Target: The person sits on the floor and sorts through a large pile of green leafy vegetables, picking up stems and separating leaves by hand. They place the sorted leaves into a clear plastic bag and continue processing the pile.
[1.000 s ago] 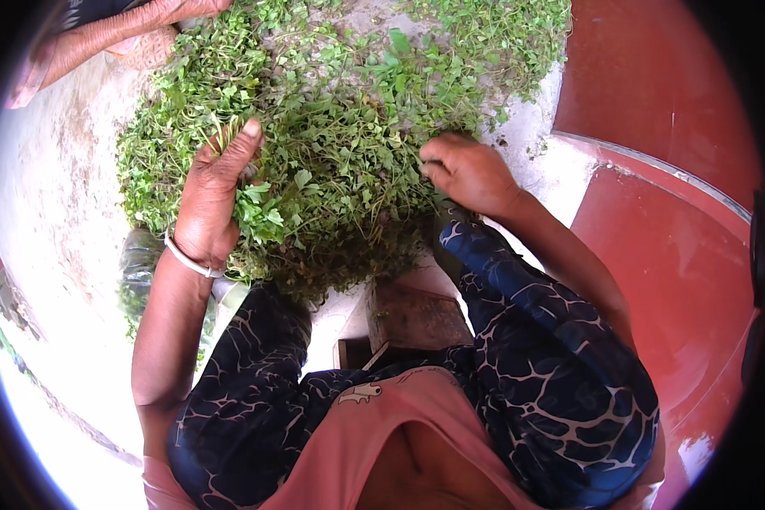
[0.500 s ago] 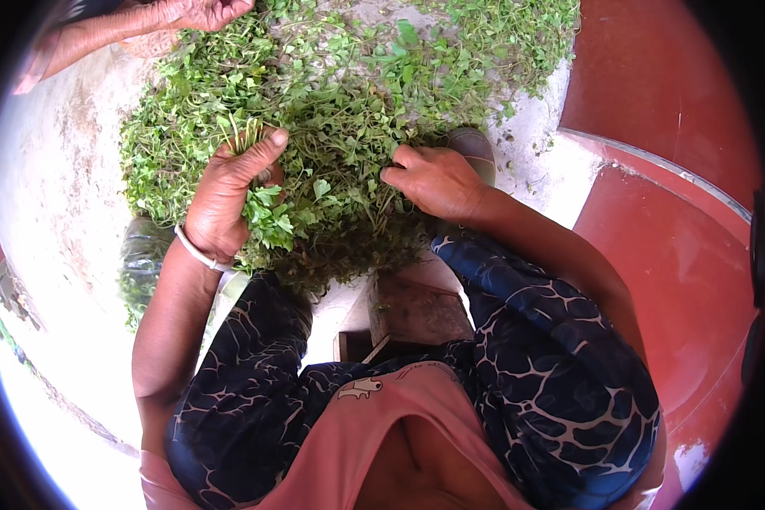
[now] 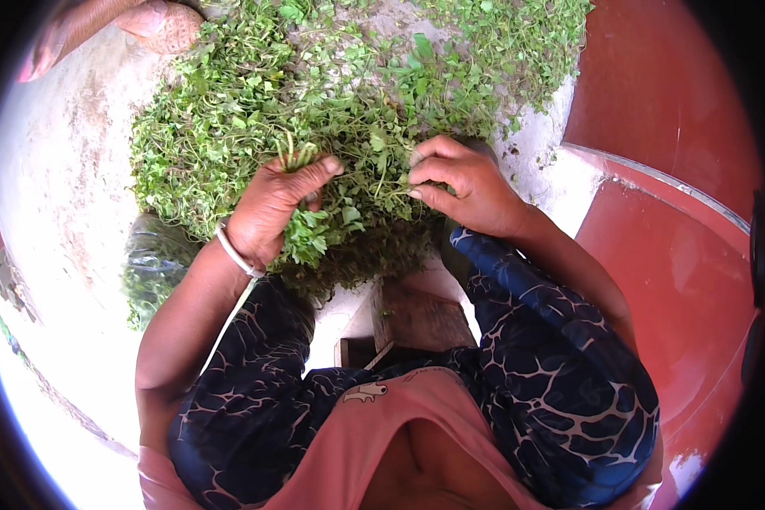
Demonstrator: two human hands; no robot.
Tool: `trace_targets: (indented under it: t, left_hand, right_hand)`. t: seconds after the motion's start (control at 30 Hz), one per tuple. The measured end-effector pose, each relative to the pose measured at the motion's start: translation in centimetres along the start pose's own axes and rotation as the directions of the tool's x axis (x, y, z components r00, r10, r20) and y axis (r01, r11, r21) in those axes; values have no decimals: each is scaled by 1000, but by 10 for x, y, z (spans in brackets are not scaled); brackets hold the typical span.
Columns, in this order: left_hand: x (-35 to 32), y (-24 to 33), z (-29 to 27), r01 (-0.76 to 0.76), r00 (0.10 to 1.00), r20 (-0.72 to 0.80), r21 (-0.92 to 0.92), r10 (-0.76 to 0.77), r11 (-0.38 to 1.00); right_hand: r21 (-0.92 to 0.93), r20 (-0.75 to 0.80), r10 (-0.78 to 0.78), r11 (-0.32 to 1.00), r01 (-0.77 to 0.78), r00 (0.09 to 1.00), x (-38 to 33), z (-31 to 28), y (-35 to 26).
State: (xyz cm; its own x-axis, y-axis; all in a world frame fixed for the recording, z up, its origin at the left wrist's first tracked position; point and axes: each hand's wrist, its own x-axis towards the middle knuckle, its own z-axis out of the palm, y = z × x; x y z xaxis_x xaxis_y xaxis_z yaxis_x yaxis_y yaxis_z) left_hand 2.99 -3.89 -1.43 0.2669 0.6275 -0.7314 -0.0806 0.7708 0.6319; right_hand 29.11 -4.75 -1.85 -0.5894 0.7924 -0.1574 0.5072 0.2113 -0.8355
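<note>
My left hand is closed around a small bunch of leafy green herbs. The pale cut stems stick up past its thumb, and the leaves hang below the palm. To its right, my right hand has its fingers curled and the thumb tip close to the index finger, at the edge of a broad heap of loose green herbs. Whatever lies between those fingertips is too small to make out. Under and between both hands spreads the heap, its near edge darker and hanging by my knees.
A clear plastic bag with greens stands left of my left forearm. Wooden pieces sit between my legs. Another person's arm and foot show at the upper left. Red flooring with a raised edge runs along the right.
My left hand has moved right and slightly down with its bunch. My right hand has shifted slightly right, its fingers less tightly bunched. The other person's hand has left the picture at the top.
</note>
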Motion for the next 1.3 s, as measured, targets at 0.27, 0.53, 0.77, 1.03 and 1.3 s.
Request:
trace_targets:
  t: [0.27,0.53,0.77,1.03,1.3]
  left_hand:
    - [6,-9,25,132,940,301,121,-163,984]
    - [7,-14,31,142,935,304,149,-182,978]
    - [2,-15,34,53,968,230,188,-97,981]
    - [-9,3,-2,-43,992,121,105,30,994]
    - [-18,47,-40,-249,965,68,-55,252,967]
  right_hand:
    - [-309,-39,-204,934,182,978,6,1,-16]
    - [-392,6,-255,889,237,967,6,1,-21]
    - [-384,-20,-308,881,277,951,6,8,-21]
    - [-267,65,-184,944,195,981,-5,9,-14]
    - [40,177,109,992,-118,978,-27,20,15]
